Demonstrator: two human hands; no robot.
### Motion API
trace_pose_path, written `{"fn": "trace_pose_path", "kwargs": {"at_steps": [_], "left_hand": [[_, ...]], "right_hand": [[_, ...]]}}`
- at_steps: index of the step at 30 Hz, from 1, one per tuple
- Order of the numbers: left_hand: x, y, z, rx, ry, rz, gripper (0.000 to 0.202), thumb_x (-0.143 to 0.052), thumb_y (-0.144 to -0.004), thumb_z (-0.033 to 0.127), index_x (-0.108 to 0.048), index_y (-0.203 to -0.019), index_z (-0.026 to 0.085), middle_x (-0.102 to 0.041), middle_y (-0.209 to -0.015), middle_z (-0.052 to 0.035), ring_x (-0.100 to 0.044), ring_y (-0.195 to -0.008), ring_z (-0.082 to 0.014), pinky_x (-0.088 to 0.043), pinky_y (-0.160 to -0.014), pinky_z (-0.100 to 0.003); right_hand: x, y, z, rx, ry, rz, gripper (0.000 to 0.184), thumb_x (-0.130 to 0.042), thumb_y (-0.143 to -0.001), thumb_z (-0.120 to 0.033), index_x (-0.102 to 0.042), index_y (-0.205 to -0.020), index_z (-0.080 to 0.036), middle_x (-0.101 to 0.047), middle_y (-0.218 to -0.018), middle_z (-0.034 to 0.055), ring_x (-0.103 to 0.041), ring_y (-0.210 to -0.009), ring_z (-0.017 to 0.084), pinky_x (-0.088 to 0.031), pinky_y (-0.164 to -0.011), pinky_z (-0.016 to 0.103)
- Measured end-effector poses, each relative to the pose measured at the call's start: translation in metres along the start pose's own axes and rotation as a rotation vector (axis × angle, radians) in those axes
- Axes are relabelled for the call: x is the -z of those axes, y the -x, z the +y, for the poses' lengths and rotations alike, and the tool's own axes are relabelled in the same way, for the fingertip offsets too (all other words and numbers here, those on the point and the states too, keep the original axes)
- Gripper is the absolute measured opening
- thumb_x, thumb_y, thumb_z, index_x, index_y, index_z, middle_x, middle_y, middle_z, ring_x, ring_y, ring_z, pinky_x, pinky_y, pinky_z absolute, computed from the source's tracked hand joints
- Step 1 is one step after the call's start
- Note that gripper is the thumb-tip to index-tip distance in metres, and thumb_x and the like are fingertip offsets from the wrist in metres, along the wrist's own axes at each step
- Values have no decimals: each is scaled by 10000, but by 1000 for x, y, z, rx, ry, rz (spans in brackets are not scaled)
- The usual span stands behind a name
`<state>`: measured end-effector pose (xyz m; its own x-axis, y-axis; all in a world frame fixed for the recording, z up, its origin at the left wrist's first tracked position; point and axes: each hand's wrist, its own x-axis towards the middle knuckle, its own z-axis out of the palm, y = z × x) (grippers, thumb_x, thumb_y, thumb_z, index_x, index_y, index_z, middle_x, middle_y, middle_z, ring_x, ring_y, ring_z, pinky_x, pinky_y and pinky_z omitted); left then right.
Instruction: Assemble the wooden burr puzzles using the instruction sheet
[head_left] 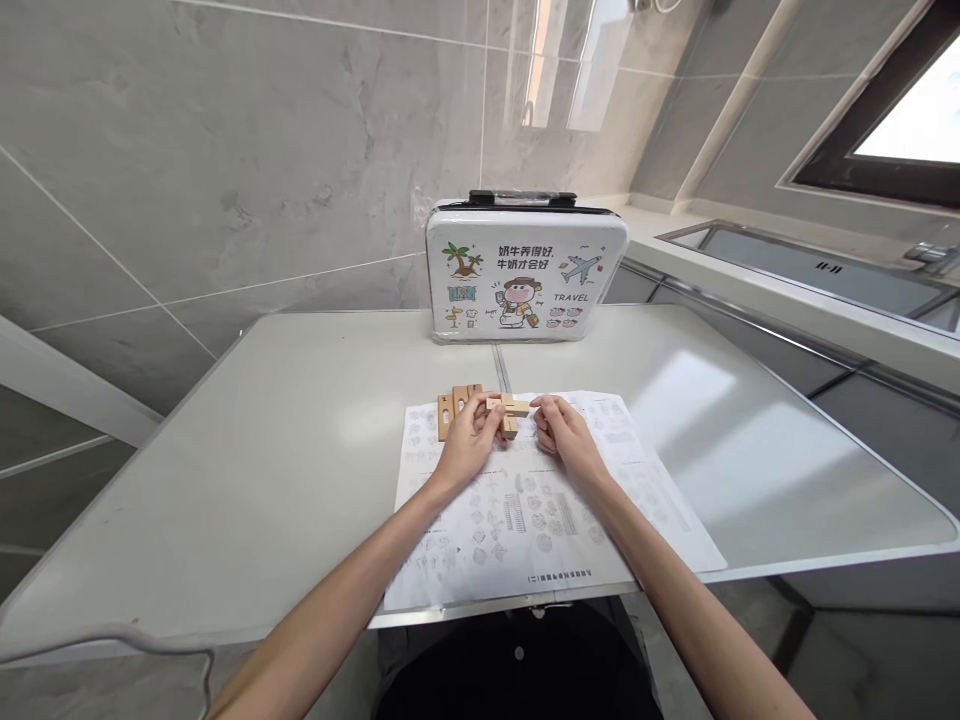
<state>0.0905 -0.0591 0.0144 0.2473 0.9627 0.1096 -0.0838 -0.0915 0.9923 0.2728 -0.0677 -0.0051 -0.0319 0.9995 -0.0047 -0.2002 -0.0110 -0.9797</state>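
Both hands are up at the far edge of the instruction sheet point(525, 500). Left hand point(469, 440) and right hand point(562, 432) pinch the ends of a wooden puzzle cross point(508, 410), loose wooden blocks point(454, 405) just beside it. Lots of bare table point(262, 470) on both sides, and a printed case point(525, 270) stands at the back edge.

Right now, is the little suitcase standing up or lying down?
Standing up. The suitcase rests on its bottom edge at the back of the table, handle on top.

A pale desk point(262, 450) fills mid-frame, carrying a printed sheet point(540, 510) at centre, wooden blocks point(456, 405) on it, and a case point(525, 270) behind.
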Motion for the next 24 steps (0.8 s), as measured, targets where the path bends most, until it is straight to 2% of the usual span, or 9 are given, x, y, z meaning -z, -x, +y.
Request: {"fn": "trace_pose_path", "kwargs": {"at_steps": [2,5,9,14,20,24], "left_hand": [[0,-1,-2,-3,2,21,441,-648,-977,556,-609,-1209,182,-695,-849,-37,-696,-729,-185,-587,-710,-315],[0,-1,-4,-3,4,45,452,-649,-971,569,-603,-1203,184,-689,-846,-38,-693,-731,-185,-578,-706,-311],[0,0,-3,-12,-10,71,435,-639,-981,559,-594,-1193,183,-690,-856,-38,-690,-748,-178,-562,-713,-298],[1,0,0,-21,-37,97,365,-610,-1011,517,-588,-1183,196,-696,-933,-49,-706,-828,-190,-567,-766,-310],[0,-1,1,-55,-38,122,376,-629,-1001,522,-594,-1203,206,-690,-1025,-68,-705,-900,-197,-565,-775,-300],[0,-1,1,-79,-45,129,378,-624,-1005,526,-592,-1199,203,-688,-1072,-75,-707,-915,-189,-569,-770,-288]], "right_hand": [[1,-2,0,24,-66,28,447,-623,-930,-713,-635,-920,-267,-448,-727,-31,-380,-514,120,-353,-451,273],[3,-4,-2,23,-137,-5,476,-641,-922,-714,-619,-813,-252,-476,-769,1,-455,-587,146,-440,-513,302],[6,-4,-3,10,-139,-23,502,-670,-891,-743,-644,-813,-248,-509,-797,23,-498,-655,166,-487,-573,313],[9,-2,-2,-39,-121,14,500,-692,-868,-755,-691,-884,-255,-421,-689,-16,-422,-579,147,-404,-501,278],[3,0,-2,-103,-168,-56,464,-713,-888,-698,-685,-961,-241,-395,-608,-66,-254,-474,91,-259,-424,241],[1,1,-4,-144,-211,-98,427,-775,-867,-638,-648,-984,-247,-434,-600,-85,-280,-446,66,-274,-420,215]]}}
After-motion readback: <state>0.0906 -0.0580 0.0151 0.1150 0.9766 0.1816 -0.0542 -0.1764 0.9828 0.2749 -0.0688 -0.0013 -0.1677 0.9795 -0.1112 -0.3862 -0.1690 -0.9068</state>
